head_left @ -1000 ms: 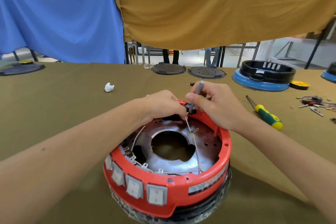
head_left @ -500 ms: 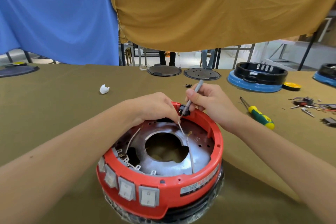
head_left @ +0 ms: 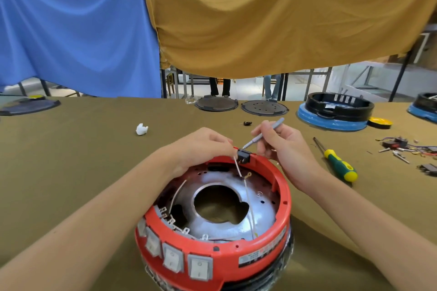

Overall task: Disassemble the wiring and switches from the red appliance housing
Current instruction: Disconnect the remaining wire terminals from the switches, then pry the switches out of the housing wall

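A red housing [head_left: 248, 254] sits at the near edge of the counter [head_left: 82, 149], open side up, with a shiny metal plate [head_left: 257, 205] and a central hole inside. Four white rocker switches [head_left: 172, 257] line its near wall, their metal terminals showing just inside the rim. A thin pale wire [head_left: 248, 198] runs from the near rim across the plate to a small black switch [head_left: 244, 156] seated in the far rim. The left hand [head_left: 201, 149] reaches over the far rim, its fingertips pinching the wire right beside this black switch. The right hand [head_left: 281, 149] grips a slim grey tool [head_left: 262, 136] like a pen, tip down and touching the top of the black switch. The step in hand seems to be freeing this switch or its wire; it would likely go best with the tool tip working at the catch or terminal while the left hand pulls gently in line with the wire, not sideways, so nothing snaps. Farther right lies a green and yellow screwdriver [head_left: 338, 164], and near the right edge a heap of removed parts [head_left: 406, 146]. A white scrap [head_left: 142, 129] lies to the far left. Along the far edge rest two dark discs [head_left: 240, 104] and a black and blue housing [head_left: 335, 111].
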